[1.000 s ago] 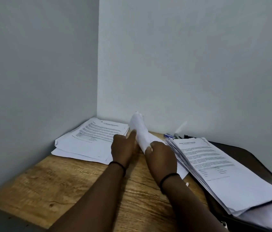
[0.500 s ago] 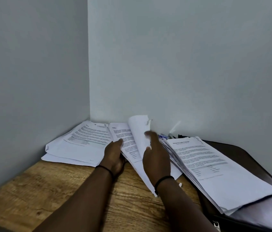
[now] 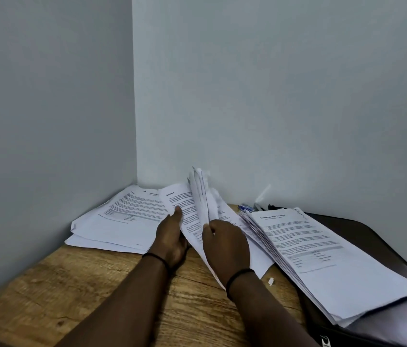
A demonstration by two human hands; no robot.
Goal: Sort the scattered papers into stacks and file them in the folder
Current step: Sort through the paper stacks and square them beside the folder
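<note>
Centre of the frame: the left hand (image 3: 170,237) holds the left edge of a bundle of printed sheets (image 3: 192,211), its thumb (image 3: 177,211) laid on the top printed page and the remaining fingers hidden beneath the paper. The right hand (image 3: 226,242) grips the right side of the same bundle, thumb (image 3: 207,227) pressed against the sheets; its other fingers lie behind the paper and their spread cannot be told. Several sheets of the bundle stand curled upward between the two hands, their tips rising against the wall (image 3: 272,96). Each wrist carries a thin dark band.

Left of the hands, in the corner, a flat stack of printed papers (image 3: 120,219) lies on the wooden table (image 3: 72,296). Right of the hands, a thicker fanned stack of papers (image 3: 322,256) rests on a dark folder (image 3: 362,231) at the lower right. A small white paper scrap (image 3: 270,281) lies on the table just beside that stack. Behind the stack, near the wall, the ends of pens (image 3: 247,207) show, too small to describe further.
</note>
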